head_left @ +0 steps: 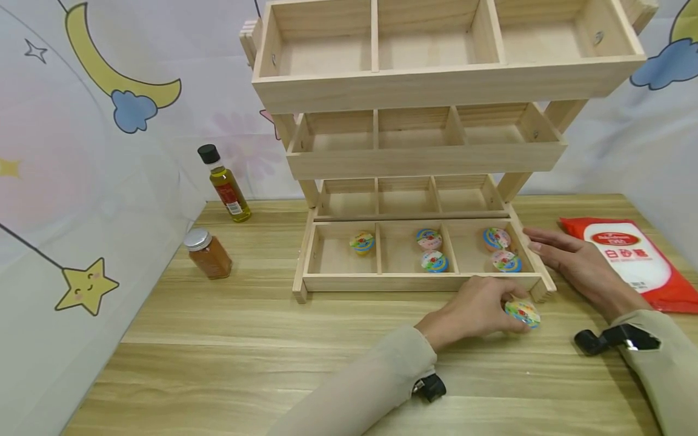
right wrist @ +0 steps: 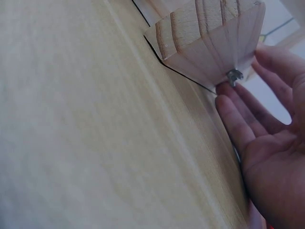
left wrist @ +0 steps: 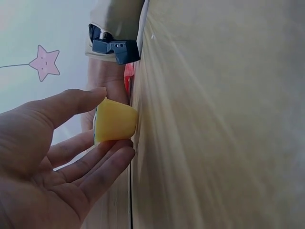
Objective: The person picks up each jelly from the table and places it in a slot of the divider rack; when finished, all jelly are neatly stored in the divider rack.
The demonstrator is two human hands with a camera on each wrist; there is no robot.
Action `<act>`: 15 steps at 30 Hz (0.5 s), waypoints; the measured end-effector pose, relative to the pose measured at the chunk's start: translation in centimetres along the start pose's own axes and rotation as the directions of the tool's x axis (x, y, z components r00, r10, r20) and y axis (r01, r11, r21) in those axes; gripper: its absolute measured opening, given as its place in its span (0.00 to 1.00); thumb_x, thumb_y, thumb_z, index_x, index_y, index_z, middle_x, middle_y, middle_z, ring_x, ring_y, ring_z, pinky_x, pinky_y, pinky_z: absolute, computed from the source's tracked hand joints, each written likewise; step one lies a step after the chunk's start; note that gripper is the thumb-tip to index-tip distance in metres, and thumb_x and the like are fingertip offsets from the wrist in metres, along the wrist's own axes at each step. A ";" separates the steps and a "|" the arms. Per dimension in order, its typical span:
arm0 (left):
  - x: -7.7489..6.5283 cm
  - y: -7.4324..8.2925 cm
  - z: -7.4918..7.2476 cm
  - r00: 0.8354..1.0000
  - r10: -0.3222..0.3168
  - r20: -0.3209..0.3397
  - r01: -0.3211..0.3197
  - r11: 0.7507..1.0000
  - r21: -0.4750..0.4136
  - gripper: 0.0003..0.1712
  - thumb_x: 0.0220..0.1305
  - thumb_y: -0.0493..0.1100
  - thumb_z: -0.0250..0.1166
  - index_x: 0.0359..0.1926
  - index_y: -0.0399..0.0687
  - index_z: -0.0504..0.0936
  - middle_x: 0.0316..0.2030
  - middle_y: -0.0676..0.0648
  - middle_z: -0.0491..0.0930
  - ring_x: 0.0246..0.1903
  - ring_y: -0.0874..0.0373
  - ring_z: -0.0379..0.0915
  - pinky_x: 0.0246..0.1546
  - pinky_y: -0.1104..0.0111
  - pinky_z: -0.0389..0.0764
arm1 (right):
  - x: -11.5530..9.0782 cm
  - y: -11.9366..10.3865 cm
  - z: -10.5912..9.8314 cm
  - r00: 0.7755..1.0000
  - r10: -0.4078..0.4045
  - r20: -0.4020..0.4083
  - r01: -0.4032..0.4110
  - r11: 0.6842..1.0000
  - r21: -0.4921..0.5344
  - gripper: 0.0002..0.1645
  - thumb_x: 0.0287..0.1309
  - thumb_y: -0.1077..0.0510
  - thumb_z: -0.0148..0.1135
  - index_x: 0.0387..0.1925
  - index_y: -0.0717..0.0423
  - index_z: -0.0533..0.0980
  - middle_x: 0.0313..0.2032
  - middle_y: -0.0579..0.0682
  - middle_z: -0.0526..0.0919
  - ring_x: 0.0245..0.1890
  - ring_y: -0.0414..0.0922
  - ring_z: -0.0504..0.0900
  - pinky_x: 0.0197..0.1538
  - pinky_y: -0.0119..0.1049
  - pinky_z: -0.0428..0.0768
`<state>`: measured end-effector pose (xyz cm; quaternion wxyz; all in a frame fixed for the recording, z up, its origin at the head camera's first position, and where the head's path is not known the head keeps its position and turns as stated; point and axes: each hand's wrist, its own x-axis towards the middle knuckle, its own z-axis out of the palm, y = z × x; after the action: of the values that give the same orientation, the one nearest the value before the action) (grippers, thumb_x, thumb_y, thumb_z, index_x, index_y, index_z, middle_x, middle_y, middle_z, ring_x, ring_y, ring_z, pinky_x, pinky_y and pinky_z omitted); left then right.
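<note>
My left hand [head_left: 471, 310] pinches a yellow jelly cup [left wrist: 114, 121] with a printed foil lid between thumb and fingers. In the left wrist view the cup lies sideways, its narrow base close to the tabletop. This hand is just in front of the right end of the wooden shelf rack's bottom tray [head_left: 420, 284]. Beside that tray, my right hand [head_left: 586, 266] has its fingers extended against the rack's right side, near a metal wing nut [right wrist: 234, 76]. In the bottom tray, one jelly cup [head_left: 362, 243] sits in the left compartment, two in the middle and two in the right.
Upper tiers of the rack [head_left: 447, 85] overhang the bottom tray. A red and white bag [head_left: 627, 257] lies to the right, by my right forearm. At the left stand an oil bottle [head_left: 229, 191] and a spice jar [head_left: 209, 254].
</note>
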<state>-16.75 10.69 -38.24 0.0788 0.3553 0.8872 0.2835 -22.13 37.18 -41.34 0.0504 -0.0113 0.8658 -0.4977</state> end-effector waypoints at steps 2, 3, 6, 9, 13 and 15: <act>-0.1 0.1 -0.2 1.000 0.004 -0.003 -0.004 1.000 -0.004 0.26 0.58 0.55 0.82 0.57 0.60 0.89 0.36 0.66 0.84 0.34 0.81 0.69 0.37 0.88 0.65 | 0.0 0.0 0.0 1.000 0.002 0.002 -0.002 1.000 -0.008 0.37 0.75 0.36 0.61 0.77 0.45 0.72 0.55 0.19 0.80 0.58 0.24 0.73 0.52 0.20 0.73; -0.1 0.1 -0.2 1.000 0.010 -0.006 -0.010 1.000 -0.003 0.26 0.58 0.55 0.82 0.57 0.59 0.89 0.36 0.66 0.84 0.34 0.81 0.69 0.36 0.88 0.66 | 0.0 -0.1 0.0 1.000 0.005 0.000 -0.005 1.000 -0.012 0.37 0.75 0.35 0.61 0.77 0.44 0.72 0.55 0.19 0.80 0.58 0.24 0.73 0.52 0.20 0.73; -0.3 0.1 -0.6 1.000 0.015 -0.018 -0.015 1.000 -0.017 0.25 0.58 0.54 0.82 0.56 0.59 0.90 0.35 0.66 0.84 0.34 0.81 0.69 0.36 0.88 0.67 | 0.0 -0.1 0.0 1.000 0.013 -0.003 -0.013 1.000 -0.009 0.37 0.74 0.35 0.62 0.77 0.44 0.72 0.54 0.19 0.80 0.56 0.24 0.74 0.51 0.20 0.73; -0.6 0.1 -1.0 1.000 0.006 -0.029 -0.007 0.999 -0.033 0.25 0.59 0.54 0.82 0.57 0.59 0.90 0.36 0.65 0.85 0.34 0.81 0.70 0.36 0.88 0.67 | 0.0 -0.1 0.0 1.000 0.019 -0.003 -0.019 1.000 0.014 0.37 0.74 0.36 0.62 0.77 0.44 0.72 0.54 0.19 0.81 0.55 0.23 0.75 0.51 0.20 0.75; -1.1 0.2 -1.6 0.999 -0.020 -0.036 0.018 0.998 -0.059 0.26 0.59 0.55 0.82 0.57 0.58 0.90 0.38 0.64 0.86 0.35 0.80 0.71 0.36 0.88 0.68 | 0.0 -0.1 0.1 1.000 0.019 0.007 -0.019 0.998 0.056 0.37 0.75 0.38 0.62 0.77 0.47 0.71 0.54 0.20 0.80 0.54 0.23 0.78 0.51 0.22 0.78; -1.2 0.1 -2.1 0.999 -0.025 -0.040 0.022 0.998 -0.063 0.26 0.59 0.55 0.81 0.58 0.58 0.90 0.38 0.64 0.86 0.36 0.80 0.71 0.36 0.88 0.68 | 0.0 -0.1 0.1 1.000 0.019 0.009 -0.019 0.998 0.056 0.37 0.75 0.38 0.62 0.77 0.47 0.71 0.55 0.21 0.80 0.54 0.24 0.78 0.51 0.22 0.79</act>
<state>-16.51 8.98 -36.57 0.0753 0.3364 0.8835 0.3173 -22.08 37.07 -41.28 0.0592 -0.0037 0.8514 -0.5211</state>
